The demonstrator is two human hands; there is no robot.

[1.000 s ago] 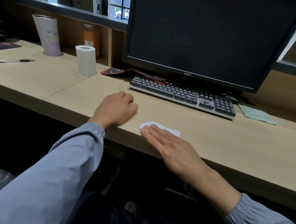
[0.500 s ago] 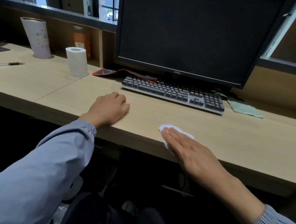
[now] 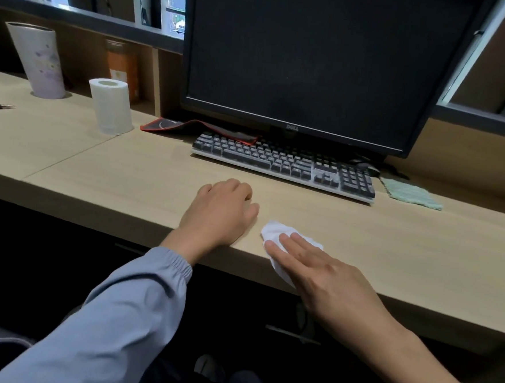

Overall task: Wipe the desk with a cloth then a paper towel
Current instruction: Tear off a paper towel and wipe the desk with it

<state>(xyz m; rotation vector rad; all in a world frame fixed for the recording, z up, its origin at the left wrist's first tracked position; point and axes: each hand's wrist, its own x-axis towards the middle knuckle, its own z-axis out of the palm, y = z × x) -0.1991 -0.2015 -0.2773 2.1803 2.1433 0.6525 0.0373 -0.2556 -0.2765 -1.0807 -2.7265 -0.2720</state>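
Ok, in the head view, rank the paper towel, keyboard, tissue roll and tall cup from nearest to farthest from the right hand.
1. paper towel: under the fingers of the right hand, at the front edge.
2. keyboard: straight behind, further back.
3. tissue roll: off to the left, beyond the keyboard's left end.
4. tall cup: farthest, back left corner.

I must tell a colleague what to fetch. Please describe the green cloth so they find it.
Find the dark monitor and the keyboard below it. Past the keyboard's right end, the green cloth lies flat on the desk. It alone is pale green; the paper towel is white.
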